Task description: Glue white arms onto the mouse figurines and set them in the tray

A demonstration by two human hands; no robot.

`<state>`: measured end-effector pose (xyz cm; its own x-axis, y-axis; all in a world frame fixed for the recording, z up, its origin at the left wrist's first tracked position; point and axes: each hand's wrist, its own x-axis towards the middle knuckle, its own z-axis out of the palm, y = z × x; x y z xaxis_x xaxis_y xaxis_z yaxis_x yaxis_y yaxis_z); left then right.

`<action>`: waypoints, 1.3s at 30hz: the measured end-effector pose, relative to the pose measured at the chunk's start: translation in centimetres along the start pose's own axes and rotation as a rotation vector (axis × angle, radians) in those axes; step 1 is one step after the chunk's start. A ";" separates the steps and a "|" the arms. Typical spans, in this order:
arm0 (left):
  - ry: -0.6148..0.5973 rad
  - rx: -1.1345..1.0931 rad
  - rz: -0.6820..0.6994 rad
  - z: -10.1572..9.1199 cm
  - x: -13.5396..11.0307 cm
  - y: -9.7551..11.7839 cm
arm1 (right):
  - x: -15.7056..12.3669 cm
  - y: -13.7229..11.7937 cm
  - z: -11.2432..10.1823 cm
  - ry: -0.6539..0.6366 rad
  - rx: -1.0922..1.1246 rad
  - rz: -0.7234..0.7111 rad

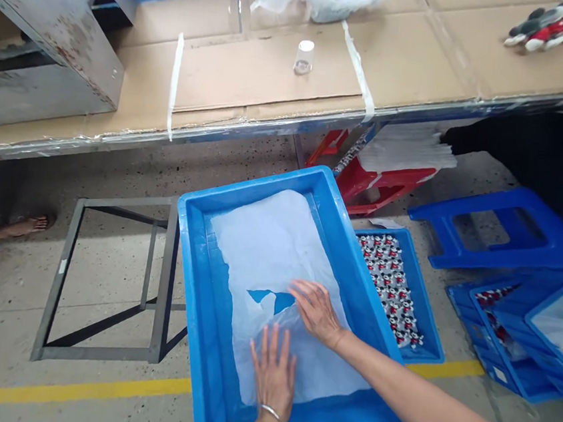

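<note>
A large blue plastic crate [196,256] stands on the floor in front of me. A thin white sheet [277,251] lines its bottom, with a torn gap showing blue near the middle. My left hand [275,371], with a bracelet on the wrist, lies flat on the sheet's near part, fingers stretched out. My right hand [316,309] rests flat on the sheet just beside the gap, fingers spread. Neither hand holds anything.
A second blue crate [425,320] full of small red, black and white figures sits to the right. More blue crates [521,370], a blue stool [501,227] and a red stool [380,181] lie beyond. A metal frame [114,274] stands left. A cardboard-covered table [276,69] holds a clear cup [304,57].
</note>
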<state>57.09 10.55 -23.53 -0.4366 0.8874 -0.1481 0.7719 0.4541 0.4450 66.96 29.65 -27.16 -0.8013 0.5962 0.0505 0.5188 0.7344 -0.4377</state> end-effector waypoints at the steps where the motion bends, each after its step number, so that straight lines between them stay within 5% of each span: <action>1: -0.079 0.002 0.121 0.5 0.6 -0.3 | 2.0 0.8 0.5 0.007 -0.005 -0.001; 6: -0.263 0.063 0.408 0.3 2.6 -2.9 | 9.5 6.3 2.2 0.057 -0.036 0.132; 12: -0.136 0.166 0.310 -1.8 3.4 -0.8 | 10.0 6.7 1.2 0.070 -0.022 0.130; 17: 0.076 0.255 0.030 -2.8 13.5 -1.1 | 10.1 5.1 1.4 0.073 -0.029 0.121; 20: 0.070 0.280 -0.026 -3.3 21.1 -3.2 | 11.1 5.2 1.8 0.081 -0.034 0.119; 23: -0.004 0.294 0.011 -3.8 25.5 -5.5 | 13.4 6.6 2.0 0.074 -0.035 0.100; 29: 0.038 0.338 -0.084 -5.0 25.8 -7.3 | 16.3 9.3 2.0 0.048 -0.030 0.086; 39: 0.122 0.258 -0.161 -5.8 30.0 -7.9 | 16.4 8.8 2.6 0.010 0.001 0.076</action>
<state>35.18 33.06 -26.37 -0.6028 0.7933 -0.0849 0.7730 0.6071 0.1839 57.57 45.06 -32.49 -0.7565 0.6535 0.0256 0.5780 0.6864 -0.4414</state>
